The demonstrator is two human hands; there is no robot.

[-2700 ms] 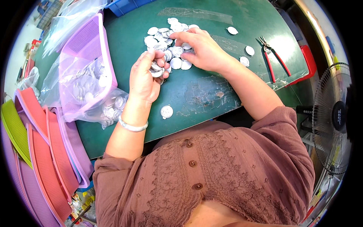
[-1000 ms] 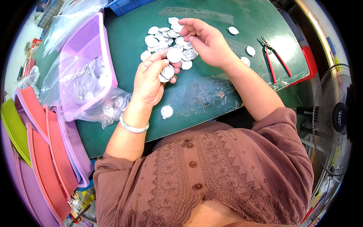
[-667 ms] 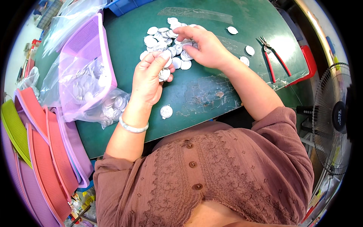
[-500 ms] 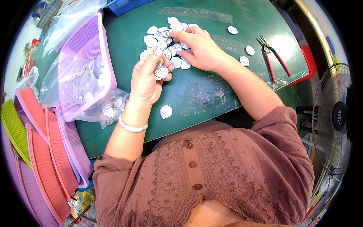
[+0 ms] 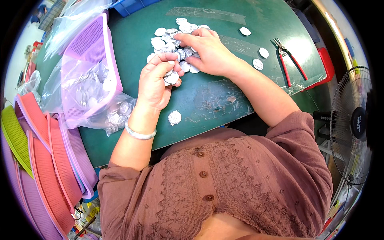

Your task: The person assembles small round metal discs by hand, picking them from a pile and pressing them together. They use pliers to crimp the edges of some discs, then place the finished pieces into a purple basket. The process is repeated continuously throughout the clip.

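Several round silver medallions (image 5: 172,77), each with a small loop at its rim, are gripped in my left hand (image 5: 154,80), its fingers curled around them. Just beyond it on the green table lies a loose pile of similar medallions (image 5: 161,43). My right hand (image 5: 212,54) reaches over the right side of this pile, thumb and forefinger apart and fingertips on the pieces. Its palm side is hidden, but I see nothing held in it. One single medallion (image 5: 175,117) lies close to the table's front edge, below my left hand.
On the left, a purple basket (image 5: 114,60) holds a clear plastic bag (image 5: 90,90) of medallions. Stacked coloured baskets (image 5: 48,160) stand lower left. To the right lie a few separate medallions (image 5: 258,64) and red-handled pliers (image 5: 285,66). A fan (image 5: 348,124) stands beyond the table.
My left fingers have shifted, with the forefinger now bent over the top of the held medallions. My right hand has moved slightly left over the pile.
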